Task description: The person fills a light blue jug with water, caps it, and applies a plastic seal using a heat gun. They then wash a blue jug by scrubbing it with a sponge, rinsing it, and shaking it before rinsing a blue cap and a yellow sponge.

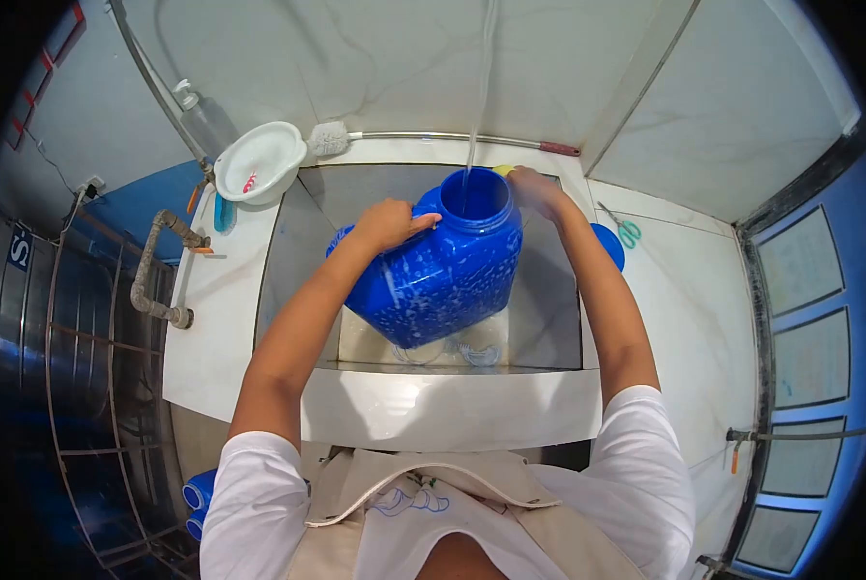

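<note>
A large blue plastic jug [443, 280] is tilted inside the sink [307, 217], with white suds streaked over its side and its wide round mouth open. My left hand [394, 225] grips the jug near its shoulder, fingers wrapped, thumb stretched toward the neck. Beside the mouth, my right hand [539, 190], slightly blurred, is closed on a yellow sponge [503, 170] at the far side of the neck. A thin clear stream [481, 97], water or a hose, comes down from above into the mouth. Partly behind my right forearm lies a round blue lid [608, 247].
Left of the sink are a white basin [261, 162], a soap pump bottle [204, 116], a blue brush [223, 213] and a bent pipe [153, 261]. A long-handled brush [433, 135] lies along the back ledge. Green scissors [627, 232] rest on the right counter.
</note>
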Tool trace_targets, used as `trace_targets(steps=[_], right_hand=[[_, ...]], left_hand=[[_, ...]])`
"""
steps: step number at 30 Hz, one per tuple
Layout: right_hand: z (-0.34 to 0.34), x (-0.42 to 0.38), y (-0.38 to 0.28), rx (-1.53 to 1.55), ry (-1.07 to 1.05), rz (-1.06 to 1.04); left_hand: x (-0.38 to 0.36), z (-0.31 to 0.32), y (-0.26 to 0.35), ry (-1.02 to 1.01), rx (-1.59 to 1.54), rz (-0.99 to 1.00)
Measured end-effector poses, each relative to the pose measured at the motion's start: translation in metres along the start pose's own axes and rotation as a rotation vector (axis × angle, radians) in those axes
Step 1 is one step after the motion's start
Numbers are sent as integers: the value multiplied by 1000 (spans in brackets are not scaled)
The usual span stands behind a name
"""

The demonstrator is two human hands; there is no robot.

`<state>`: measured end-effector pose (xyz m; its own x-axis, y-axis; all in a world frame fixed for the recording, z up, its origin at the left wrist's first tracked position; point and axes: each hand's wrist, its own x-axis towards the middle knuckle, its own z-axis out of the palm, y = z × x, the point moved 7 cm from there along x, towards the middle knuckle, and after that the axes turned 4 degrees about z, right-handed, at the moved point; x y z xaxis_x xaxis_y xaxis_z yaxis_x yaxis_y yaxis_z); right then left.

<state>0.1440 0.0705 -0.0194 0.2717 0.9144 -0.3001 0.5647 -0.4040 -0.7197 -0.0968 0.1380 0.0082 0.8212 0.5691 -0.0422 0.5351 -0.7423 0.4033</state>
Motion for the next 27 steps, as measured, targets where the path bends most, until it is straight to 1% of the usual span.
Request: trace_targets(steps=[1, 2, 3, 4, 5, 6, 7, 9, 10, 11, 12, 13, 15, 16, 17, 18, 19, 21, 22, 25, 26, 27], right_hand=[[-11, -2, -7, -104, 161, -62], [-13, 1, -12, -108, 162, -70], [-22, 0, -23, -7, 248, -101], [-30, -3, -31, 97, 334, -129], [-30, -6, -37, 95, 334, -135], [-30, -29, -71, -29, 390, -247], [-26, -46, -97, -152, 446, -355], [-1, -49, -108, -433, 290, -328], [12, -53, -109, -553, 193, -278], [23, -59, -108, -670, 98, -228], [26, -67, -107, -670, 103, -224], [36, -74, -98, -740, 10, -176], [58, -88, -74, -834, -179, -82], [71, -92, -52, -856, -272, -39], [96, -101, -29, -921, -470, -17], [121, -114, -3, -974, -671, 3], [141, -138, 16, -1012, -853, 68], [179, -167, 33, -1026, -824, 40], [191, -173, 35, -989, -770, 40], [224, -170, 23, -814, -506, 35], [231, -175, 25, -770, -468, 51], [235, -183, 30, -725, -445, 72]], left_hand=[[3, 3, -2, 6, 1, -4], [7, 10, -3, -77, -55, 26], [7, 15, 1, -160, -113, 57], [6, 15, 2, -154, -113, 56], [3, 22, 2, -224, -367, 19], [-2, 28, 5, -295, -623, -19], [-5, 27, 7, -296, -622, -21], [-17, 41, 15, -495, -886, -143], [-20, 44, 18, -497, -888, -140], [-21, 45, 19, -450, -754, -109], [-23, 45, 20, -402, -620, -76], [-34, 38, 36, -404, -616, -70], [-65, 5, 70, -235, -278, -39], [-74, -1, 83, -110, -137, 178], [-85, 5, 85, -122, -137, 181], [-108, -4, 104, -156, -33, 190], [-129, -8, 117, -188, 73, 203], [-164, -6, 136, -196, 103, 391], [-171, -9, 143, -194, 173, 420], [-201, -10, 150, -153, 183, 421], [-213, -7, 152, -115, 184, 487], [-226, -7, 154, -113, 187, 488]])
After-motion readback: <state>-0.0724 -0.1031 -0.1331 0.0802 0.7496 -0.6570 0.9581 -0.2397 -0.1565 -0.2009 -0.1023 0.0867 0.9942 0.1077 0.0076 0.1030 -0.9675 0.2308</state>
